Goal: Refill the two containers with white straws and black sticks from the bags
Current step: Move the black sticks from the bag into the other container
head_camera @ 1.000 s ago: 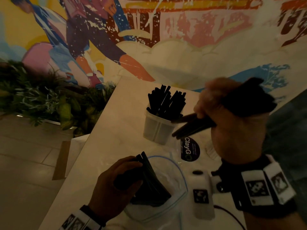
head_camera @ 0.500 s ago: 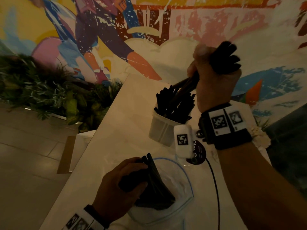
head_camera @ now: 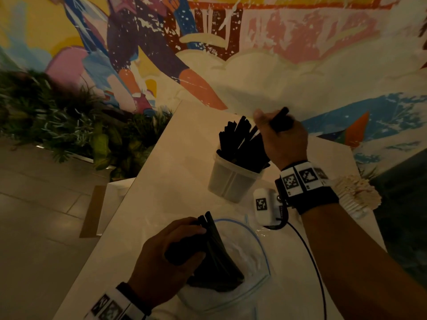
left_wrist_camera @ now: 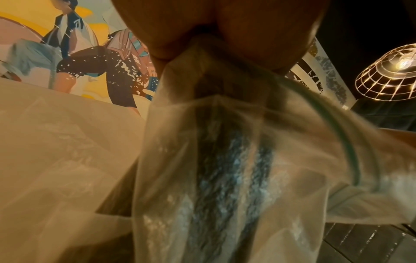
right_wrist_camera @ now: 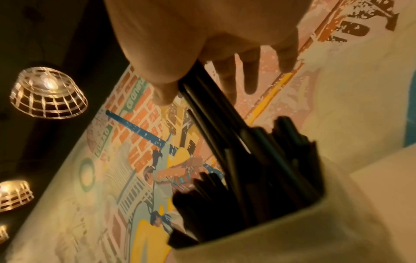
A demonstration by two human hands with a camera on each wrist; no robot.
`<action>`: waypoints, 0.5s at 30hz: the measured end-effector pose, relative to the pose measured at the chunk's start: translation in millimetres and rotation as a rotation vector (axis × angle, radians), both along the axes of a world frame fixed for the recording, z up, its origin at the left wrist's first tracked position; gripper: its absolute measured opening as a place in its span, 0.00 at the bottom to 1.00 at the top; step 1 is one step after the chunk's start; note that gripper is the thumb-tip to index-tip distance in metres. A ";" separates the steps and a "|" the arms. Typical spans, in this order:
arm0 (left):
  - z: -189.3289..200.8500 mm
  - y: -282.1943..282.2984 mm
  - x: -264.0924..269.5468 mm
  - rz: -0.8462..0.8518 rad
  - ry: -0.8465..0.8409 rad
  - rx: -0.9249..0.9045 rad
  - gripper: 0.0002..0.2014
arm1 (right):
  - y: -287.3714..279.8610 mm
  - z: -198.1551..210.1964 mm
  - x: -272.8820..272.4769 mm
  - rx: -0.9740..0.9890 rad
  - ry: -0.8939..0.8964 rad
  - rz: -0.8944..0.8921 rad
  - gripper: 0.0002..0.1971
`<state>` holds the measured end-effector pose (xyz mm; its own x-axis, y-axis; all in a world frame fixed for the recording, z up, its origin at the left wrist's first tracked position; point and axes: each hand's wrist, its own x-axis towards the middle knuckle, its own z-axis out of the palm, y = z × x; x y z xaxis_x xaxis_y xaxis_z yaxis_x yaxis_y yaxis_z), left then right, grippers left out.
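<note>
A translucent white container (head_camera: 231,181) stands mid-table, packed with upright black sticks (head_camera: 240,139). My right hand (head_camera: 272,125) hovers over its right rim and grips a small bunch of black sticks (right_wrist_camera: 209,106) whose lower ends reach down among those in the container (right_wrist_camera: 281,240). Nearer to me lies a clear zip bag (head_camera: 242,257) holding more black sticks (head_camera: 219,262). My left hand (head_camera: 175,248) grips the bag and the sticks in it; in the left wrist view the bag (left_wrist_camera: 225,160) fills the frame. White straws (head_camera: 355,195) lie bunched at the right table edge.
The pale table (head_camera: 161,181) runs to a painted mural wall (head_camera: 254,65). Green plants (head_camera: 57,125) line the floor on the left. A white tagged camera unit (head_camera: 264,206) hangs at my right wrist with a black cable (head_camera: 309,250) trailing across the table.
My right hand carried its bunch of black sticks from beside the container up over it, then lowered it so the ends enter the container. The left hand stayed on the bag.
</note>
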<state>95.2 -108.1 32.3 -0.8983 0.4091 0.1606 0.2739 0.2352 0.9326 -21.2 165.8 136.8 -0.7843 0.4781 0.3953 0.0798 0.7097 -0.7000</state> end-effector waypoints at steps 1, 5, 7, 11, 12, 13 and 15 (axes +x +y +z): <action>0.2 -0.3 0.1 -0.003 -0.002 0.002 0.19 | 1.3 -2.0 -0.9 0.082 -0.154 -0.039 0.35; 1.3 -0.2 0.3 -0.001 0.003 -0.012 0.19 | 2.7 -1.1 0.9 0.156 -0.425 -0.111 0.48; 0.8 -0.5 0.9 0.007 0.004 -0.017 0.20 | 0.4 4.3 1.8 0.098 -0.112 -0.104 0.54; 2.1 -0.5 0.7 0.002 0.010 -0.028 0.19 | -2.0 10.8 -4.9 0.196 0.229 -0.049 0.46; 2.9 -0.2 0.6 0.002 0.007 -0.027 0.19 | 0.1 7.8 -10.3 0.249 0.125 -0.002 0.43; 3.7 0.2 0.6 0.001 0.005 -0.024 0.19 | 2.2 3.0 -15.7 0.309 -0.060 0.055 0.39; 3.7 0.0 1.0 -0.001 0.010 -0.022 0.19 | 5.8 -11.1 -22.8 0.429 -0.468 0.159 0.33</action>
<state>96.2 -108.1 36.0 -0.8964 0.4132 0.1603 0.2830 0.2553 0.9245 -44.0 171.6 125.7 -0.9679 0.2183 0.1248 0.1788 0.9464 -0.2690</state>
